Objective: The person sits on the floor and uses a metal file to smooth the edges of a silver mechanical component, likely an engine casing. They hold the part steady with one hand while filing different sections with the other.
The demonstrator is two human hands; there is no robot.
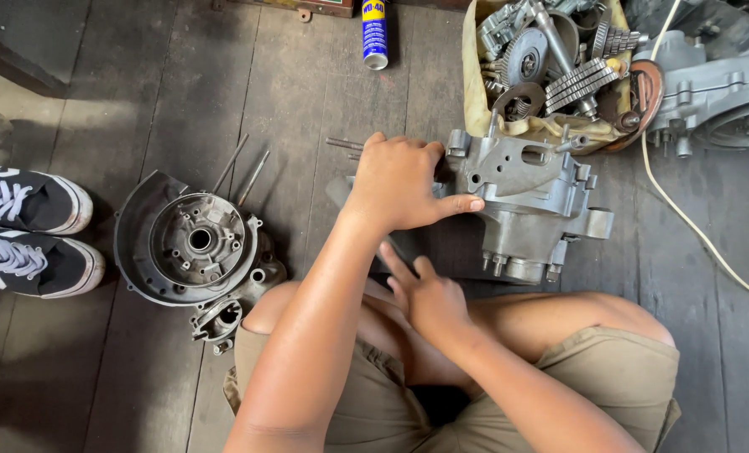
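A grey metal engine crankcase (529, 197) stands on the dark wooden floor in front of my crossed legs. My left hand (398, 183) rests on its left side, fingers curled over the edge and thumb stretched along the casing. My right hand (429, 295) lies lower, just above my knee, with its fingers spread and pointing toward a dark part under the crankcase. It holds nothing that I can see.
A round engine cover half (191, 245) lies to the left, with two thin rods (242, 172) beside it. A spray can (374, 33) lies at the top. A tub of gears (559, 67), another engine (718, 96) and a white cable (693, 228) lie at right. Another person's shoes (30, 231) are far left.
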